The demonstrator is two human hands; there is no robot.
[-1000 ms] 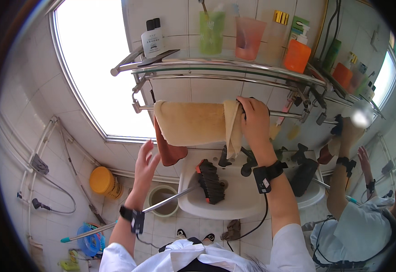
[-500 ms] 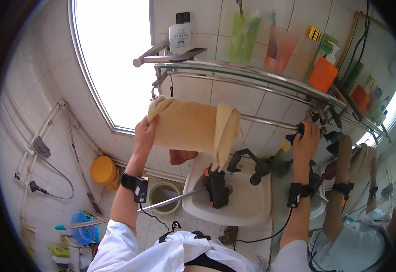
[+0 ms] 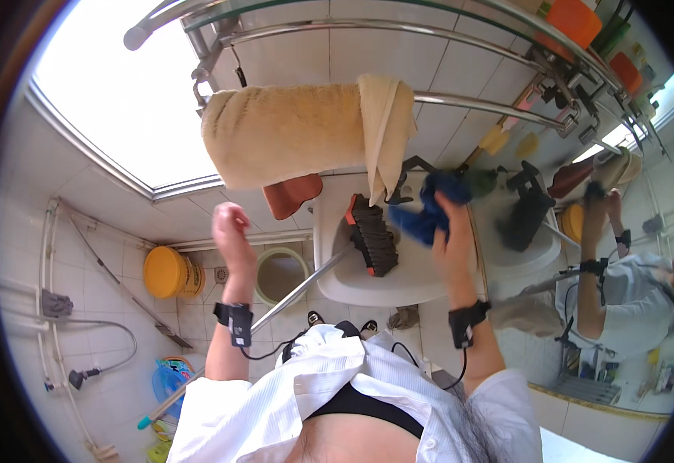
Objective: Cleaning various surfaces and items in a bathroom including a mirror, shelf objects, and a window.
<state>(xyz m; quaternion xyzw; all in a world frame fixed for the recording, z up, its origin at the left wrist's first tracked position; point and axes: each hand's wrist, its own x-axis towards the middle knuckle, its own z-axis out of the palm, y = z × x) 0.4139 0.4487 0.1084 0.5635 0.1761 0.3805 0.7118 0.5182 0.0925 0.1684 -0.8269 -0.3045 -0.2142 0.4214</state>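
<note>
moved since the earlier frame: blue cloth (image 3: pixel 428 212), drawn from the rail (image 3: pixel 491 109) to over the sink (image 3: pixel 422 276); left hand (image 3: pixel 233 234), off the towel (image 3: pixel 290 127). right hand (image 3: pixel 452 230) grips the cloth, reaching forward. left hand is raised, apart from the towel, fingers curled; blur hides whether it is fully closed.

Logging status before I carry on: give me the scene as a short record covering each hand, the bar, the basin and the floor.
Right hand: holds blue cloth, seen against the basin
Left hand: blurred; no object visible in it
Bar: tan towel draped over it
Basin: dark mop head with orange ends inside
Floor: yellow bucket on the left
</note>
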